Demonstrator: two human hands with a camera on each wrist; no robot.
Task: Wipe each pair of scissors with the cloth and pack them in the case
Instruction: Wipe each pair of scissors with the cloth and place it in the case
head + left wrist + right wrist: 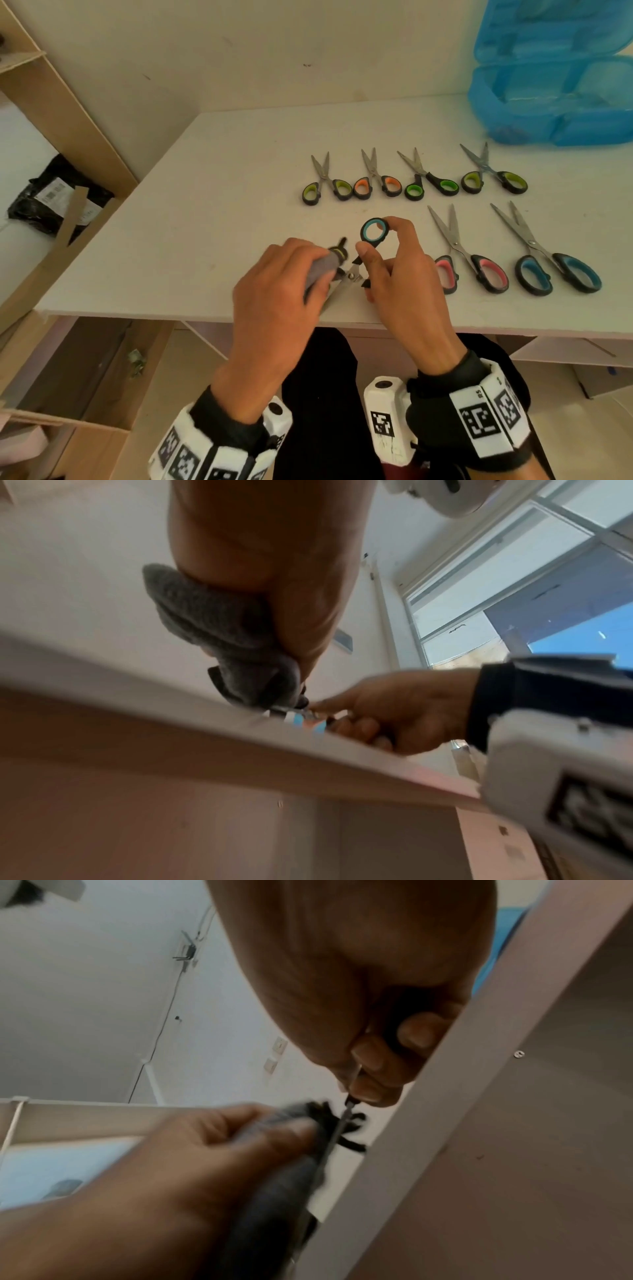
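Observation:
Near the table's front edge my right hand [390, 263] grips a pair of black scissors with teal-lined handles [374, 231], one handle ring sticking up above my thumb. My left hand [284, 274] holds a grey cloth [320, 270] wrapped round the blades [342, 282]. The left wrist view shows the cloth [232, 639] bunched under my left hand [274, 588], and the right wrist view shows the thin blade [337, 1131] running into the cloth [274, 1204]. An open blue case [555, 85] stands at the back right.
Several other scissors lie on the white table [205, 192]: a back row with green and orange handles [376, 185] and, in front, a pink pair [472, 270] and a large blue pair [558, 274]. A black bag [58, 195] lies on the left shelf.

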